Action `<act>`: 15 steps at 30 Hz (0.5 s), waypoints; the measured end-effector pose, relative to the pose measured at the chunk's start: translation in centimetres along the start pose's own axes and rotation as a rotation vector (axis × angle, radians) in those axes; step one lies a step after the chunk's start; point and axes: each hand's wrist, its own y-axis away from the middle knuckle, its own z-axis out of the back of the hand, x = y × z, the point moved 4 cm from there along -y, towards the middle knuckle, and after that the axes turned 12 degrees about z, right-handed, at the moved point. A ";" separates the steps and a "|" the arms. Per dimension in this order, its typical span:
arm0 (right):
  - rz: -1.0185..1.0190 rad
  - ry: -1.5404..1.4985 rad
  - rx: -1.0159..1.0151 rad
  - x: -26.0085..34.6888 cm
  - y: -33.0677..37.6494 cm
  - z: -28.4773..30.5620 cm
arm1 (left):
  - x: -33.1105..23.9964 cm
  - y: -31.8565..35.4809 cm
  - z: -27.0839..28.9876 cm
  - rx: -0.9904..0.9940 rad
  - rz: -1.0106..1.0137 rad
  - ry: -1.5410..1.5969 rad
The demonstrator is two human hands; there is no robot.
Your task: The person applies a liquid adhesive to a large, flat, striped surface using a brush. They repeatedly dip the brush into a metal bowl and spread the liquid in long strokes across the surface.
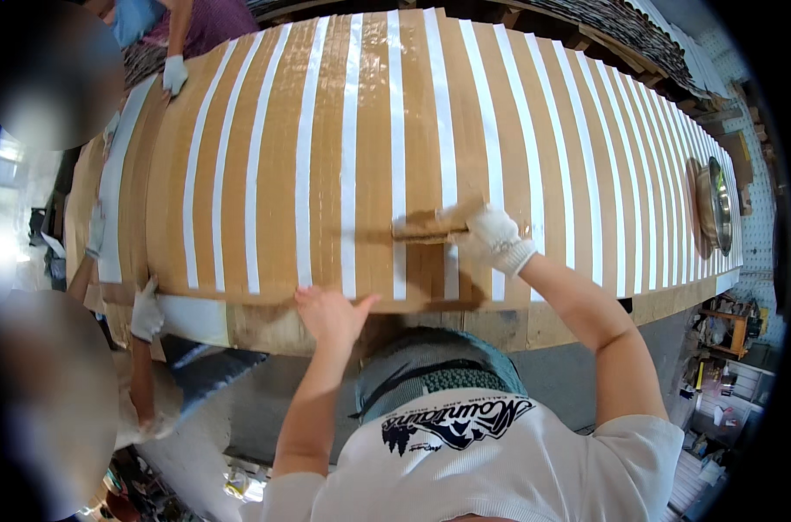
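Observation:
A long table holds many brown cardboard strips (373,157) laid side by side, with white gaps between them. My right hand (495,237), in a white glove, grips a wide brush (426,226) whose head rests on the strips near the middle. My bare left hand (330,313) presses on the near edge of the cardboard (265,304), fingers spread.
A metal bowl (715,204) sits at the table's right end. Another person's gloved hands (145,313) rest on the near left edge, and a further gloved hand (175,74) touches the far left corner. Shelves with clutter (726,383) stand at the lower right.

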 end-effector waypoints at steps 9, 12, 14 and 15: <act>-0.102 0.128 -0.366 -15.1 -23.9 10.9 | -0.8 0.1 -0.7 0.119 0.116 0.069; -0.065 0.260 -0.485 -20.2 -31.3 13.1 | -0.5 0.2 -1.7 0.099 0.134 0.076; -0.119 0.326 -0.492 -24.2 -35.8 14.2 | -0.5 0.3 -1.9 0.110 0.138 0.043; -0.153 0.347 -0.483 -25.9 -37.4 14.5 | -0.6 0.2 -1.9 0.112 0.144 0.028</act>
